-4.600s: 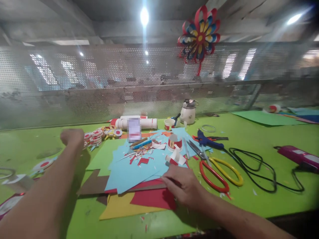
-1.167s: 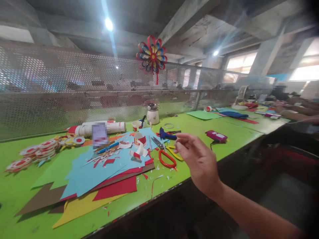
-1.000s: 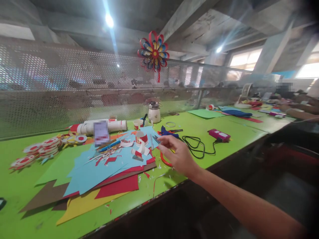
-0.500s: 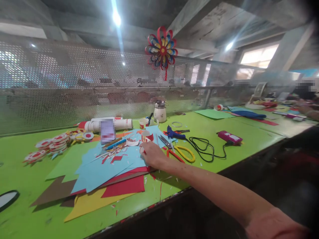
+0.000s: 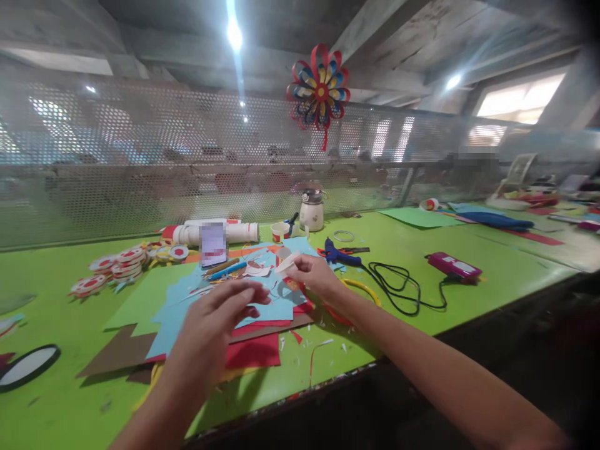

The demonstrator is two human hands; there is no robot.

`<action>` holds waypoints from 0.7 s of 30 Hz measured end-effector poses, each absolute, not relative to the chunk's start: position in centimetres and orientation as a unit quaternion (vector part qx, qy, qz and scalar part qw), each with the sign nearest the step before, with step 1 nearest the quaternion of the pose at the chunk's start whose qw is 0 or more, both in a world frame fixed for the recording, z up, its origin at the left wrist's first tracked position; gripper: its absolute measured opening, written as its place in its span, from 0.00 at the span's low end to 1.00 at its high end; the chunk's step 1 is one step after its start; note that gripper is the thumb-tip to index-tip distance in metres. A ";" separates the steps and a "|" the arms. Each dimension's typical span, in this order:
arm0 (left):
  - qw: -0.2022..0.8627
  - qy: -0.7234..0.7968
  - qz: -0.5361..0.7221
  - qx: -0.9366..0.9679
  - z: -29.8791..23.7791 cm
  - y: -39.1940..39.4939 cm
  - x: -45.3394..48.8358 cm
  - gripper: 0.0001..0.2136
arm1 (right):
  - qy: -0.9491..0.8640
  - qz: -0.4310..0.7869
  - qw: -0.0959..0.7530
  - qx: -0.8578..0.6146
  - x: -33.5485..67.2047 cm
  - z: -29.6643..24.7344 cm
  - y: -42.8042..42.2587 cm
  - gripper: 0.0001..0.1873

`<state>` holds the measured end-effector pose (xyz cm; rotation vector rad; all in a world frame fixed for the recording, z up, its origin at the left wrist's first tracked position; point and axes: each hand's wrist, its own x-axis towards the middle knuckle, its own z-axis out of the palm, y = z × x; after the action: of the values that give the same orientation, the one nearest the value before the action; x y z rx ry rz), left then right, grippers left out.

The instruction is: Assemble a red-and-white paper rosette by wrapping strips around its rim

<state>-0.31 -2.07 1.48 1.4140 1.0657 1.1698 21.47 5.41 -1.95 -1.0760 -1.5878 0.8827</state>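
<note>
My right hand [image 5: 315, 275] hovers over the stack of coloured paper sheets [image 5: 187, 312] and pinches a small white paper strip [image 5: 287, 263] between thumb and fingers. My left hand [image 5: 216, 319] is raised over the same stack with its fingers stretched out and apart, holding nothing, a short way from the strip. Beneath the hands lie light blue, red, brown and yellow sheets with red and white scraps on them. Scissors with red and yellow handles [image 5: 359, 285] lie partly hidden behind my right wrist.
On the green table [image 5: 412, 287]: a blue glue gun [image 5: 338, 254], a black cable [image 5: 403, 290], a pink device [image 5: 454, 265], white tubes [image 5: 220, 232], a white pot [image 5: 312, 212], red-white paper discs [image 5: 119, 265]. A paper flower [image 5: 319, 90] hangs on the mesh screen. The table edge runs close on the right.
My right hand has lifted off the paper stack holding the white strip. My left hand has come into view over the sheets. The view has swung a little to the left.
</note>
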 end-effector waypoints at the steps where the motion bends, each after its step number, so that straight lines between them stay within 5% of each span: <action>1: 0.501 0.443 0.479 0.568 1.4 -1.0 0.3 0.12 | -0.642 0.385 0.497 -0.439 21.6 -2.1 5.6 0.11; 8: 0.508 0.490 0.433 0.561 -1.3 6.1 4.2 0.19 | -0.570 0.473 0.533 -0.409 22.5 -1.8 5.3 0.15; 17: 0.552 0.407 0.453 0.569 -1.6 5.1 4.0 0.29 | -0.469 0.607 0.554 -0.324 23.6 -0.2 5.3 0.24; 21: 0.586 0.350 0.443 0.582 -0.9 4.6 3.1 0.20 | -0.453 0.637 0.546 -0.301 22.9 0.2 5.1 0.25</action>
<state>3.13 4.64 -0.90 1.3568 0.8151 1.0334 22.88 5.06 0.22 -0.7138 -1.0741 1.5115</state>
